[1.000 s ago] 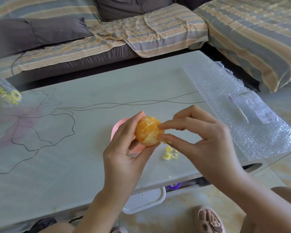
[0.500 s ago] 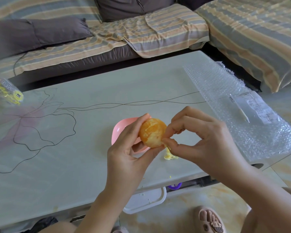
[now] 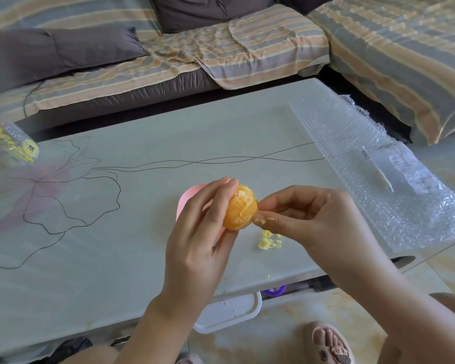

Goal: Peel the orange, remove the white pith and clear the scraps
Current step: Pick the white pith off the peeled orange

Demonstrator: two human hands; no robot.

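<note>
Peeled orange, held above your table; pith work at its right side.

Left to right: yellow-printed bag (image 3: 9, 143) at the table's (image 3: 142, 258) far left edge; pink bowl (image 3: 188, 199), mostly hidden behind your left hand (image 3: 197, 240); that hand closed around the orange (image 3: 241, 208), thumb on top, fingers beneath; your right hand (image 3: 313, 219) pinching a pale strip of pith (image 3: 263, 219) against the fruit's right side; small heap of yellow scraps (image 3: 269, 240) on the table just below; bubble wrap (image 3: 378, 166) at the right end.
</note>
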